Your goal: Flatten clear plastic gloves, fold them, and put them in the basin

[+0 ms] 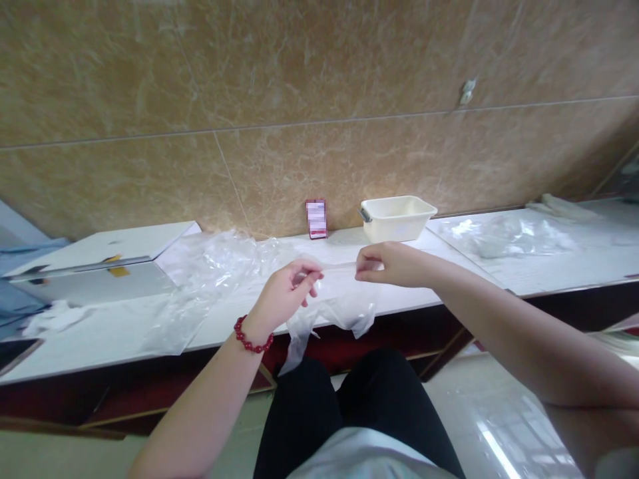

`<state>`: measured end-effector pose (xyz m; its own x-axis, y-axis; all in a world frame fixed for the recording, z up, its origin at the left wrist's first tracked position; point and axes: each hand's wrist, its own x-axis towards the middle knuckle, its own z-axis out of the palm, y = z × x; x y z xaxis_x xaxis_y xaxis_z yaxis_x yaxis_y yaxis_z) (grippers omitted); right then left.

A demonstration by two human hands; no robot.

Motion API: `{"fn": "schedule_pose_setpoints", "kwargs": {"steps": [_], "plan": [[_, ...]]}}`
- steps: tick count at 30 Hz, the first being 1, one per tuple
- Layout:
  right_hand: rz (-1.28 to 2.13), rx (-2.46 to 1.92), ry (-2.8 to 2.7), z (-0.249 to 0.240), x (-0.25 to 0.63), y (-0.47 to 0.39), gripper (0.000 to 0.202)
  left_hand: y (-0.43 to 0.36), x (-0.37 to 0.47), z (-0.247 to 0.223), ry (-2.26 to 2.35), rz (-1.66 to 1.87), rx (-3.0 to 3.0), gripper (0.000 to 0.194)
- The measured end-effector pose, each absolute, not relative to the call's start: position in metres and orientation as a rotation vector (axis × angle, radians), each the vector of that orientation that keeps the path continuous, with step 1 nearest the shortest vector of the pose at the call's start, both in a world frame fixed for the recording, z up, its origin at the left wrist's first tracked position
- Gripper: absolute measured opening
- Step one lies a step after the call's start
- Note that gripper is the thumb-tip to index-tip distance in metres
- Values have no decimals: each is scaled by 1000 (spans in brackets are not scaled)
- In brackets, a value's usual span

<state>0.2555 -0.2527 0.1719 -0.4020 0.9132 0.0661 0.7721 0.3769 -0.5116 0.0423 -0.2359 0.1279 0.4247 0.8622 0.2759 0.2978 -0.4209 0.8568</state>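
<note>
A thin, clear plastic bag (344,309) is stretched between my two hands above the front edge of the white tabletop. My left hand (287,289), with a red bead bracelet at its wrist, pinches the bag's left side between thumb and fingers. On the opposite side, my right hand (389,265) grips the upper edge with fingertips closed. The lower part of the bag hangs loose and crumpled over the table edge toward my lap. Left of my hands lies a spread pile of clear plastic bags (219,259).
A cream plastic basin (399,227) stands behind my right hand. Against the tiled wall leans a phone (317,219). A white box (114,246) sits at left, and more clear plastic (504,238) lies at right. Open shelves (134,392) run below the tabletop.
</note>
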Motion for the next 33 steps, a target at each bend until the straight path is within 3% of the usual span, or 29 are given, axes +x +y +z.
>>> {"fn": "schedule_pose_setpoints", "kwargs": {"steps": [5, 10, 18, 23, 28, 33], "plan": [[1265, -1401, -1867, 164, 258, -246, 12, -226, 36, 127, 1043, 793, 1872, 23], [1459, -1430, -1647, 157, 259, -235, 13, -207, 34, 116, 996, 622, 1806, 23], [1147, -1613, -1685, 129, 271, -171, 12, -156, 53, 106, 1007, 530, 1351, 19], [904, -1735, -1579, 119, 273, -116, 6, -94, 81, 99, 1058, 863, 1255, 7], [636, -1809, -1551, 127, 274, -76, 13, -42, 100, 104, 1075, 1099, 1317, 9], [19, -1711, -1734, 141, 278, -67, 24, -20, 97, 118, 1067, 1286, 1505, 10]]}}
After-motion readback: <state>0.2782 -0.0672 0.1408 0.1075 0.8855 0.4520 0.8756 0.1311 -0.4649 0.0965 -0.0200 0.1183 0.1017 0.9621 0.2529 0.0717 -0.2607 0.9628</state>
